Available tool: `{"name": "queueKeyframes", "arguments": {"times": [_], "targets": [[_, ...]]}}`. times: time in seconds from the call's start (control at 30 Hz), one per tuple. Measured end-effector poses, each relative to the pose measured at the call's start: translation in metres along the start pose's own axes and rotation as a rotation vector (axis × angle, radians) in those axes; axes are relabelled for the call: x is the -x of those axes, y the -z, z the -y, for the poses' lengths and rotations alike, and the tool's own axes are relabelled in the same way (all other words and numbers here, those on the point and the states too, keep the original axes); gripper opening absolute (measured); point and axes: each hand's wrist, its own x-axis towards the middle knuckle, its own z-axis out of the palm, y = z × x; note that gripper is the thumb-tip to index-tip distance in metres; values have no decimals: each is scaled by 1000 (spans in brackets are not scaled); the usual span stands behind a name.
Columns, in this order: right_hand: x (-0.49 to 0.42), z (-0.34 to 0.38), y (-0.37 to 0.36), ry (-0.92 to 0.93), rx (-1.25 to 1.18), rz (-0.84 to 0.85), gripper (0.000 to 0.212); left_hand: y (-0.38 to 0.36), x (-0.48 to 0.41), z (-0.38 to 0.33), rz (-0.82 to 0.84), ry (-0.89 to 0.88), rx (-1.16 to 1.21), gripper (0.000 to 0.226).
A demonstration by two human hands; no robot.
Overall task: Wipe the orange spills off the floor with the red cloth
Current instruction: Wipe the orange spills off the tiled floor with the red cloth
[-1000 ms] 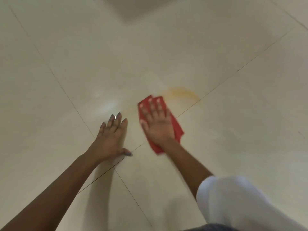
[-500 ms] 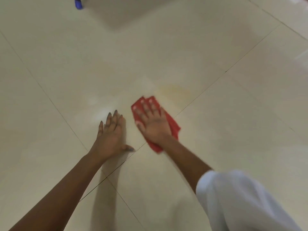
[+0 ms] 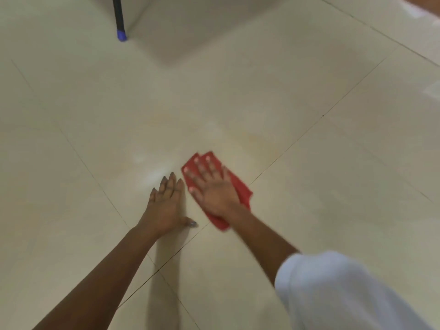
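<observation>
A folded red cloth lies flat on the cream tiled floor near the middle of the view. My right hand presses on it with straight, spread fingers. My left hand rests flat on the tile just left of the cloth, thumb out to the right. A faint orange smear shows on the tile beyond and to the right of the cloth, pale and blurred.
A black furniture leg with a blue foot stands at the far upper left, with a broad shadow beside it. Dark grout lines cross under my hands. A white sleeve fills the lower right corner.
My right hand has slid the cloth leftward, close to my left hand. The orange stain looks much fainter than a second ago. The view has tilted up, bringing the furniture leg in.
</observation>
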Motion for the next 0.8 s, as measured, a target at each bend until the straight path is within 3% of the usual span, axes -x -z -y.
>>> {"name": "queueKeyframes", "arguments": {"times": [0.07, 0.17, 0.3, 0.4, 0.53, 0.67, 0.8], "targets": [[50, 8, -17, 30, -20, -59, 53, 3, 1, 1, 40, 22, -21, 125], [99, -20, -21, -95, -27, -97, 52, 16, 7, -6, 128, 53, -55, 122], [86, -68, -5, -314, -41, -49, 54, 29, 3, -16, 184, 69, -37, 119], [41, -104, 14, -456, -80, -92, 54, 26, -1, -18, 133, 69, -41, 119], [3, -118, 34, -507, -173, -94, 57, 18, -17, -22, 26, -8, -101, 114], [52, -113, 12, -402, -40, -120, 57, 20, -47, -25, -39, -49, -78, 116], [98, -152, 9, -598, -41, -171, 59, 23, -76, -16, -18, -61, -132, 136]]}}
